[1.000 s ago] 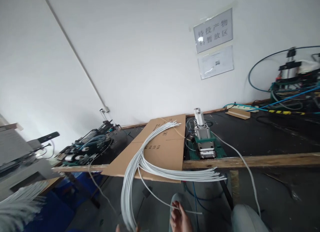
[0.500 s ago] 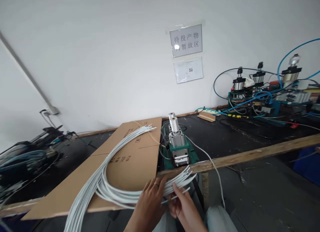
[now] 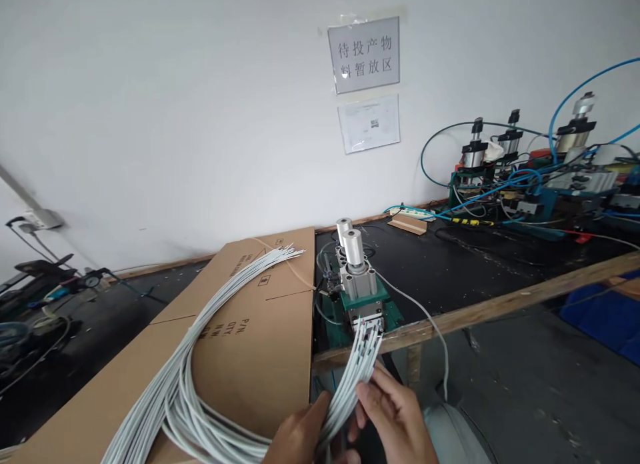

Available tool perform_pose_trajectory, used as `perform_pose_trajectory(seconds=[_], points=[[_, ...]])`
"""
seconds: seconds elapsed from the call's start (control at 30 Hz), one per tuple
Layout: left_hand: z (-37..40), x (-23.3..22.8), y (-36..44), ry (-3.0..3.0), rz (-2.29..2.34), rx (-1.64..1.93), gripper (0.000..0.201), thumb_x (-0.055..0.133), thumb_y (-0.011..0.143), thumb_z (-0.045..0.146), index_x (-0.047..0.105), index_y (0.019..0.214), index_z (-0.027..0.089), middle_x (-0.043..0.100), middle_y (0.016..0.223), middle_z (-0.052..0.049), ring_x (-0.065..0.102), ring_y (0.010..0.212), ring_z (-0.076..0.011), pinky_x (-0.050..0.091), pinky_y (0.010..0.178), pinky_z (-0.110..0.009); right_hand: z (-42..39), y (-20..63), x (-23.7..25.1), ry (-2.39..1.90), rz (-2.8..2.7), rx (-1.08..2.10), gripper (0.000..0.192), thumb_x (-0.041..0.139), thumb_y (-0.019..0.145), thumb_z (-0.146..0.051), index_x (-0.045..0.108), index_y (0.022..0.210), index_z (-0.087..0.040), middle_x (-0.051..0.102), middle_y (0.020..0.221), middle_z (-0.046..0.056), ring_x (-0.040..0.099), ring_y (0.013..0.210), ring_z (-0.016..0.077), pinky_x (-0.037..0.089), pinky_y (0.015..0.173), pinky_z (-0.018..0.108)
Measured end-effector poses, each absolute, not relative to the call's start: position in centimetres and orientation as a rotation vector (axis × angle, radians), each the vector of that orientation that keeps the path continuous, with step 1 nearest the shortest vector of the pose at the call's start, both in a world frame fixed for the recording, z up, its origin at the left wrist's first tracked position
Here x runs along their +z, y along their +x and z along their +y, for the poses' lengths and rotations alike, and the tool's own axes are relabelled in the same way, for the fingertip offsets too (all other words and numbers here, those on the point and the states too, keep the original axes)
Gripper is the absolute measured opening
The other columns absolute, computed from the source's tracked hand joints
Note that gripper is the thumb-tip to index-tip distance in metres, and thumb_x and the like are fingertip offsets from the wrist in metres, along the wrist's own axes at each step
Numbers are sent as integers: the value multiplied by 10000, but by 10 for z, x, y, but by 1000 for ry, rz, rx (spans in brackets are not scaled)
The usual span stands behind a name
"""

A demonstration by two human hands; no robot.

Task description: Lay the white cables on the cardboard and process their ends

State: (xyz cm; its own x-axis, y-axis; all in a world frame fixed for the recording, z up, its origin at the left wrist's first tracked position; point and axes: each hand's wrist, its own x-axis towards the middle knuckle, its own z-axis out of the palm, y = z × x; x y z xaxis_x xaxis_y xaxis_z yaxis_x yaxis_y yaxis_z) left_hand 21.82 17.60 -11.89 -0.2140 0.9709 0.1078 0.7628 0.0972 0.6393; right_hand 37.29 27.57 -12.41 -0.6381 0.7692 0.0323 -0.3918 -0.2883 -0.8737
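2 wall signs; power strip; blue hoses on machines at right; wooden bench edge

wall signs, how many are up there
2, both on the white wall: the grey sign with printed characters, and a paper sheet directly below it. None appear hidden.

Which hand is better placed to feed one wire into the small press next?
Probably right. The right hand has its fingers on the wire ends, just below the press. The left hand is wrapped around the wire bundle lower down, holding it steady.
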Motion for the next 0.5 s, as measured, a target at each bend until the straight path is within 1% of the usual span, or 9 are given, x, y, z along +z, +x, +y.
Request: perform_pose_trajectory(seconds=[0.07, 0.1, 0.17, 0.23, 0.33, 0.43, 0.5], points=[[186, -101, 217, 1697, 1770, 903, 316, 654, 865, 546, 731, 946, 251, 819, 808, -44, 724, 665, -239, 506, 598, -262, 283, 376, -118, -475, -1290, 2020, 436, 780, 840, -613, 779, 910, -183, 484, 611, -45, 518, 548, 121, 507, 525, 239], [191, -94, 217, 1698, 1735, 886, 285, 635, 892, 507, 720, 934, 238, 809, 814, -48, 714, 689, -232, 503, 618, -259, 285, 375, -117, -464, -1266, 2026, 433, 798, 827, -603, 782, 896, -176, 477, 598, -50, 495, 533, 110, 504, 513, 233], [201, -89, 215, 1674, 1765, 854, 225, 565, 942, 406, 672, 896, 214, 775, 783, -54, 698, 691, -212, 500, 637, -252, 286, 369, -121, -480, -1129, 2019, 459, 841, 778, -605, 781, 853, -157, 490, 577, -50, 484, 525, 94, 508, 514, 221], [206, -94, 215, 1633, 1808, 844, 236, 509, 976, 390, 633, 908, 202, 748, 752, -62, 688, 651, -197, 494, 607, -246, 284, 360, -130, -523, -1002, 2014, 513, 877, 713, -631, 779, 846, -146, 539, 571, -36, 507, 527, 93, 512, 501, 213], [204, -105, 217, 1549, 1824, 893, 291, 498, 1000, 448, 619, 926, 194, 751, 705, -72, 700, 598, -192, 490, 556, -237, 282, 348, -147, -576, -947, 1994, 544, 906, 659, -641, 779, 839, -144, 595, 558, -15, 534, 492, 93, 469, 420, 182], [200, -110, 223, 1436, 1847, 1065, 369, 496, 1002, 535, 614, 908, 199, 736, 615, -48, 702, 515, -188, 508, 521, -235, 279, 344, -159, -606, -901, 2000, 549, 909, 646, -648, 778, 819, -144, 559, 506, -34, 474, 405, 71, 398, 342, 167], [199, -110, 226, 1373, 1821, 1165, 415, 491, 996, 590, 612, 901, 205, 737, 612, -41, 707, 493, -189, 527, 512, -241, 276, 343, -160, -604, -876, 2015, 557, 910, 636, -656, 772, 827, -152, 568, 519, -33, 483, 391, 80, 413, 334, 190]])
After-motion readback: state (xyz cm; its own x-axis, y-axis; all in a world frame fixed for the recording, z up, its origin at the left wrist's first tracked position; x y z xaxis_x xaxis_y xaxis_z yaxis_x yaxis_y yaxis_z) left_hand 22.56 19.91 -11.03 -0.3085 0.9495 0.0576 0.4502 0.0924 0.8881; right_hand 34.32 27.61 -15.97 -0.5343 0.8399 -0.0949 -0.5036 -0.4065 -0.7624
